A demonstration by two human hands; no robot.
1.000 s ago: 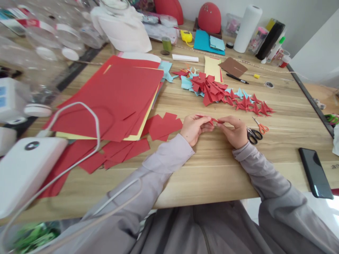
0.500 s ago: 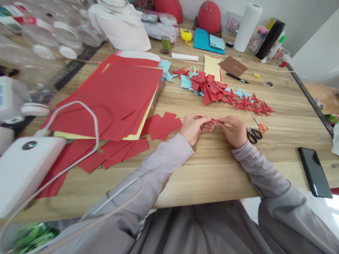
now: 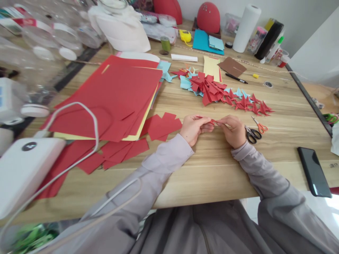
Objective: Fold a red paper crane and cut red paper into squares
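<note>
The folded piece (image 3: 212, 122) looks like matt paper.

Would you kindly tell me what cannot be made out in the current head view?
Head view:
Held red paper: folds mostly hidden by the left hand and right hand.
White device: left end cut off by the picture's edge.
Clear bottles: labels too blurred to read.
Green material: blurred, kind unclear.

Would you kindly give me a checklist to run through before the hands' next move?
1. Left hand holds the small red paper: ok, pinched at the fingertips.
2. Right hand grips it too: ok, pinching its other end.
3. Creases sharp: cannot tell, too small to see.
4. Black-handled scissors well clear of the right hand: not ok, close beside it.
5. Loose red paper pieces near the left hand: ok, just beside it.
</note>
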